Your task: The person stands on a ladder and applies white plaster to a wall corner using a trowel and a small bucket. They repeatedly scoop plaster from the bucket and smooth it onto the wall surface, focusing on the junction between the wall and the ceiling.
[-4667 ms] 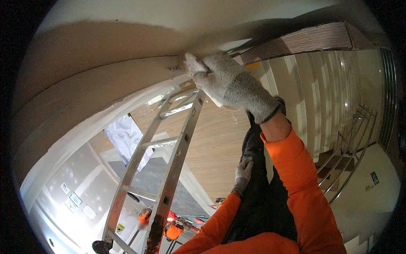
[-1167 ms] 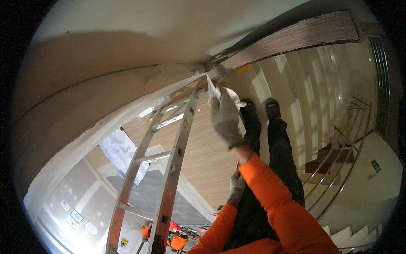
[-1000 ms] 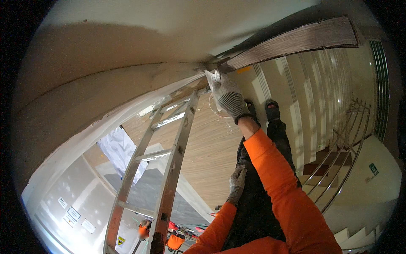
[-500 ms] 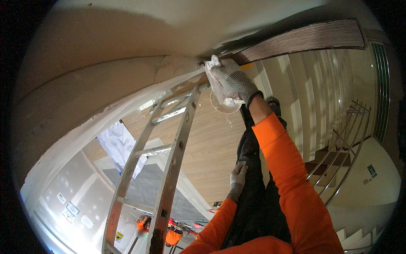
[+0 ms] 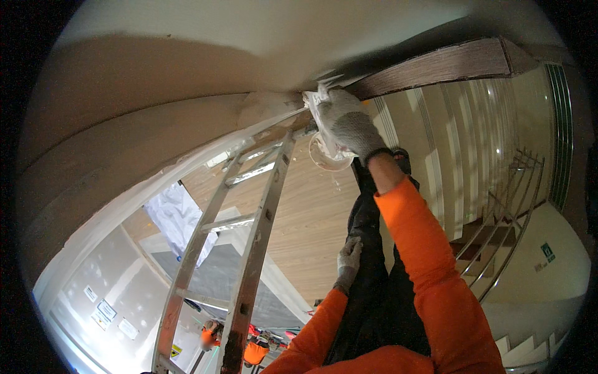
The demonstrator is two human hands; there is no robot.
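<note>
My right hand [image 5: 354, 123], in a grey knit glove, is raised to the wall edge and closed around a crumpled white rag [image 5: 325, 112]. The rag touches the corner where the wall meets a pale ledge, and part of it hangs below my fingers. Beneath it, partly covered by the rag and glove, is a round whitish bucket [image 5: 321, 161]. My left hand [image 5: 350, 257], gloved too, lies low against my dark trouser leg [image 5: 369, 240]. Its fingers are curled in, and whatever is inside them is hidden.
An aluminium ladder [image 5: 252, 249] stands left of my legs. A dark wood-grain board [image 5: 436, 65] runs along the wall at upper right. Stairs [image 5: 430, 137] and a metal railing [image 5: 507, 230] lie to the right. Workers in orange [image 5: 255, 350] are below, near a white sheet [image 5: 171, 215].
My right hand has shifted slightly right and turned at the wrist, still gripping the rag. The left hand stays on my leg. The view has tilted a little.
</note>
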